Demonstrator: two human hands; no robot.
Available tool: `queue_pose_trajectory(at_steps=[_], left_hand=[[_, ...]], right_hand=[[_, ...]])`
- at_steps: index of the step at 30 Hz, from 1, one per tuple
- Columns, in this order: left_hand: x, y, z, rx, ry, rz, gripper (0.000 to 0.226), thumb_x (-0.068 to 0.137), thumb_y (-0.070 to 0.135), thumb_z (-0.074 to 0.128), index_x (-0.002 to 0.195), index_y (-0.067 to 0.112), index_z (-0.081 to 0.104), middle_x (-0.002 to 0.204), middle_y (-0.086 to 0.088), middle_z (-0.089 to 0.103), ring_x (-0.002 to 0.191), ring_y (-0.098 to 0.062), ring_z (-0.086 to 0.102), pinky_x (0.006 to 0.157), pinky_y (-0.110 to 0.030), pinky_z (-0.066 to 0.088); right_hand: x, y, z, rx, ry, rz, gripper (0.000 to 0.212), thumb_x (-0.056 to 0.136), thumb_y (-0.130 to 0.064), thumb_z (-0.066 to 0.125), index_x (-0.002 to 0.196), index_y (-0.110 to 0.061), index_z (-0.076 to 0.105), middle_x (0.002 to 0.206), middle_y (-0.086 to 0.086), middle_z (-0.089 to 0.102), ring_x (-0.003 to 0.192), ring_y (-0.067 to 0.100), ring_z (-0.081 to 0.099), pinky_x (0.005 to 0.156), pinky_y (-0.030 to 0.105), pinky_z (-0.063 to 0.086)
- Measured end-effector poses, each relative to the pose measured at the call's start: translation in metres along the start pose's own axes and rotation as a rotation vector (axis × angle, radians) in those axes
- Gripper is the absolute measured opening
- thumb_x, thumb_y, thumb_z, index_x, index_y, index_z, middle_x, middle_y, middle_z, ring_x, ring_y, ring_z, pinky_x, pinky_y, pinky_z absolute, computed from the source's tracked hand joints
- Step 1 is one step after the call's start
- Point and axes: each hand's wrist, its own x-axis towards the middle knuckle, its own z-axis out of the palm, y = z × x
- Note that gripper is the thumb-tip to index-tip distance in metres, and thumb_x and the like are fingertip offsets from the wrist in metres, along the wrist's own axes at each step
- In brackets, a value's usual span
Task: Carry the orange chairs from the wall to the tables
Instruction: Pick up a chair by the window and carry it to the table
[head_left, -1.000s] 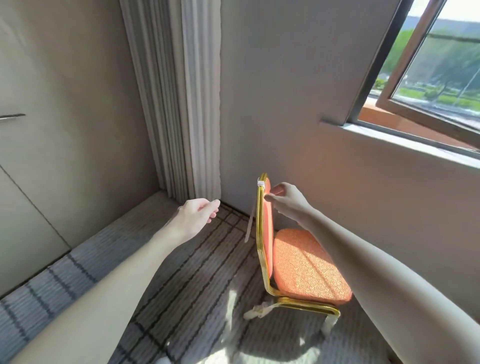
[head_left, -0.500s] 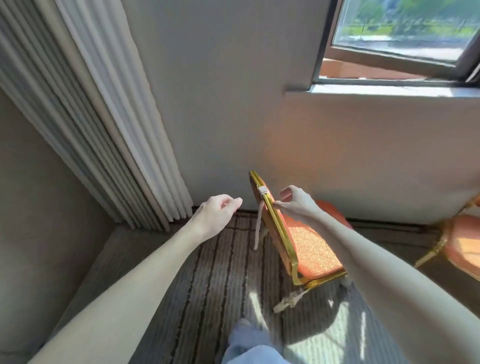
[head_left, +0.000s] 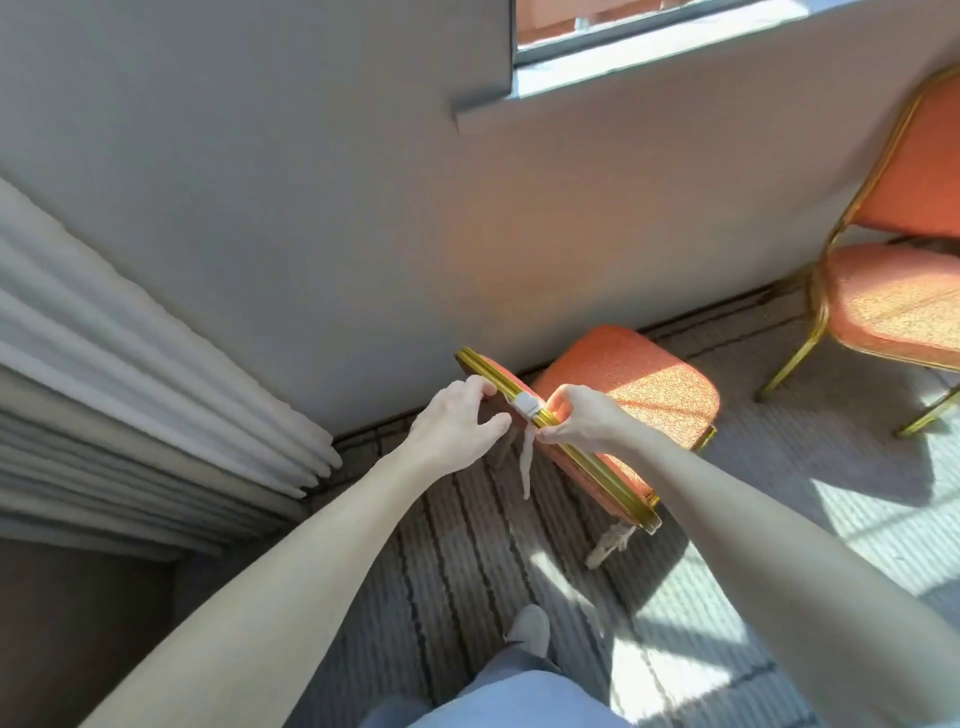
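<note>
The right hand (head_left: 576, 423) pinches the gold top rail of the chair (head_left: 634, 384), fingers curled round it. The left hand (head_left: 457, 426) curls over the same rail toward 10 o'clock; whether it clamps I cannot tell. Between them, a white clip (head_left: 527, 402) with a dangling strap (head_left: 527, 467). The chair stands on striped carpet (head_left: 467, 545) by the wall (head_left: 311, 208); curtain (head_left: 130, 389) at 9 o'clock, window (head_left: 623, 39) at 12, second chair (head_left: 893, 301) at 3.

Near chair (head_left: 634, 384) stands left of far chair (head_left: 893, 296).
</note>
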Motion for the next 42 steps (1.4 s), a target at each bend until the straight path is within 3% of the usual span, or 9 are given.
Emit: queue_pose_trajectory(at_steps=[8, 12, 18, 24, 27, 29, 34, 38, 42], left_hand=[[0.068, 0.006, 0.017, 0.131, -0.046, 0.439, 0.039, 0.1, 0.045, 0.035, 0.116, 0.023, 0.063, 0.118, 0.006, 0.065, 0.113, -0.014, 0.056, 0.102, -0.041, 0.039], [0.099, -0.005, 0.03, 0.249, -0.131, 0.615, 0.04, 0.102, 0.044, 0.026, 0.09, 0.027, 0.061, 0.082, 0.012, 0.062, 0.084, -0.012, 0.057, 0.093, -0.039, 0.039], [0.119, -0.028, 0.028, 0.293, -0.177, 0.749, 0.054, 0.105, 0.05, 0.025, 0.066, 0.025, 0.051, 0.068, 0.006, 0.059, 0.07, -0.017, 0.057, 0.084, -0.039, 0.037], [0.111, -0.065, 0.014, 0.398, -0.183, 0.916, 0.059, 0.103, 0.046, 0.027, 0.057, 0.019, 0.053, 0.054, 0.002, 0.059, 0.052, -0.017, 0.051, 0.075, -0.04, 0.046], [0.113, -0.068, -0.009, 0.534, -0.221, 1.076, 0.033, 0.096, 0.044, 0.04, 0.102, 0.023, 0.064, 0.067, -0.001, 0.062, 0.057, -0.021, 0.047, 0.055, -0.033, 0.043], [0.113, -0.074, -0.027, 0.579, -0.252, 1.166, 0.045, 0.09, 0.049, 0.036, 0.115, 0.022, 0.062, 0.074, -0.001, 0.065, 0.061, -0.022, 0.051, 0.052, -0.031, 0.039], [0.105, -0.074, -0.078, 0.339, -0.293, 1.0, 0.042, 0.098, 0.042, 0.043, 0.067, 0.016, 0.056, 0.07, -0.006, 0.062, 0.077, -0.032, 0.063, 0.068, -0.039, 0.049], [0.115, -0.074, -0.115, 0.266, -0.177, 1.059, 0.057, 0.098, 0.053, 0.033, 0.061, 0.017, 0.059, 0.074, -0.012, 0.068, 0.079, -0.034, 0.063, 0.068, -0.037, 0.043], [0.135, -0.096, -0.121, 0.273, -0.09, 1.233, 0.068, 0.091, 0.06, 0.021, 0.058, 0.016, 0.06, 0.06, -0.007, 0.066, 0.064, -0.026, 0.062, 0.061, -0.034, 0.04]], right_hand=[[0.0, -0.011, 0.029, 0.091, 0.205, 0.23, 0.027, 0.083, -0.048, 0.068, 0.087, -0.026, 0.052, 0.08, -0.007, 0.06, 0.077, 0.017, 0.059, 0.058, 0.03, 0.039], [0.011, -0.024, 0.051, -0.079, 0.286, 0.339, 0.025, 0.09, -0.044, 0.059, 0.089, -0.021, 0.05, 0.075, -0.005, 0.056, 0.078, 0.022, 0.059, 0.065, 0.034, 0.043], [0.022, -0.058, 0.082, -0.017, 0.375, 0.62, 0.022, 0.074, -0.04, 0.065, 0.089, -0.024, 0.06, 0.083, -0.003, 0.064, 0.091, 0.024, 0.058, 0.094, 0.045, 0.036], [0.008, -0.104, 0.108, 0.148, 0.28, 0.659, 0.027, 0.066, -0.047, 0.065, 0.083, -0.026, 0.06, 0.074, -0.005, 0.068, 0.076, 0.022, 0.066, 0.081, 0.044, 0.052], [0.005, -0.13, 0.108, 0.188, 0.215, 0.649, 0.032, 0.063, -0.04, 0.071, 0.086, -0.019, 0.063, 0.072, -0.004, 0.066, 0.07, 0.021, 0.066, 0.064, 0.038, 0.056], [0.001, -0.153, 0.115, 0.189, 0.258, 0.657, 0.028, 0.068, -0.035, 0.068, 0.089, -0.018, 0.061, 0.075, -0.002, 0.065, 0.07, 0.021, 0.064, 0.063, 0.037, 0.056], [0.001, -0.204, 0.097, 0.142, 0.399, 0.67, 0.02, 0.07, -0.027, 0.066, 0.081, -0.013, 0.058, 0.074, 0.003, 0.061, 0.068, 0.022, 0.058, 0.055, 0.031, 0.044], [0.006, -0.238, 0.088, 0.213, 0.585, 0.682, 0.021, 0.068, -0.034, 0.07, 0.074, -0.015, 0.063, 0.07, 0.001, 0.063, 0.074, 0.024, 0.06, 0.073, 0.036, 0.044], [0.014, -0.25, 0.09, 0.367, 0.611, 0.702, 0.028, 0.062, -0.034, 0.079, 0.063, -0.014, 0.059, 0.063, 0.003, 0.063, 0.064, 0.021, 0.06, 0.056, 0.031, 0.041]])
